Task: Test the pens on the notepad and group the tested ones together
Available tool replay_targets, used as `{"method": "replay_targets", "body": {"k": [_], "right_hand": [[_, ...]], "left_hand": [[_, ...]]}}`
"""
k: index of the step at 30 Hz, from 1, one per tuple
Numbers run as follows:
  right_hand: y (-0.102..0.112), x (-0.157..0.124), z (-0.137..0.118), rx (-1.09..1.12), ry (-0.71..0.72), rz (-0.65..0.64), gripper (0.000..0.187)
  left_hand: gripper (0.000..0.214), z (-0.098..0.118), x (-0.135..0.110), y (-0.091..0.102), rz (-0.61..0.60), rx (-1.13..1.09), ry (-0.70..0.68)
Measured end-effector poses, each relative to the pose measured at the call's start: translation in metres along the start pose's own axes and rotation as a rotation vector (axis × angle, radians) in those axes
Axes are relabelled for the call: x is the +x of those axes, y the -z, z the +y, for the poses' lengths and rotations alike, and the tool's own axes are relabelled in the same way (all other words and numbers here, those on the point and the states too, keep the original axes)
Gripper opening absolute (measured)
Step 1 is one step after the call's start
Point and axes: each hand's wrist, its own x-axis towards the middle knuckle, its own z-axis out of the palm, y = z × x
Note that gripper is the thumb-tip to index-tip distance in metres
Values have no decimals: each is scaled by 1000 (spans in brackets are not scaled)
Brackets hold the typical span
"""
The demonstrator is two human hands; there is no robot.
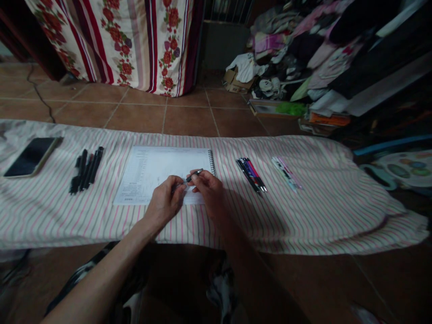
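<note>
Both my hands meet over the lower part of a white spiral notebook [165,162] with its coil on the right. Between the fingers of my right hand [209,188] is a short, dark pen [195,175], or part of one, tilted up to the right. Close against its lower left end, my left hand [165,197] is closed in a pinch. Something small and pale shows at those fingertips, too blurred to name. Right of the notebook lies a bunch of dark, red and purple pens [251,174]. Farther right are several pink, white and black pens [286,173].
Several black pens or markers [87,170] lie left of the notebook, with a phone [31,156] beyond them. A striped cloth [324,180] covers the low table. Behind it are a floral curtain [138,45], tiled floor and a heap of clothes [303,49].
</note>
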Motion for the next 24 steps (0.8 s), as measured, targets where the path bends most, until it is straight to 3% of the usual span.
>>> {"method": "replay_targets", "body": {"k": [24], "right_hand": [[1,-1,-4,25,36,-16,24]], "left_hand": [[14,-5,1,5,48,-22,-192]]}}
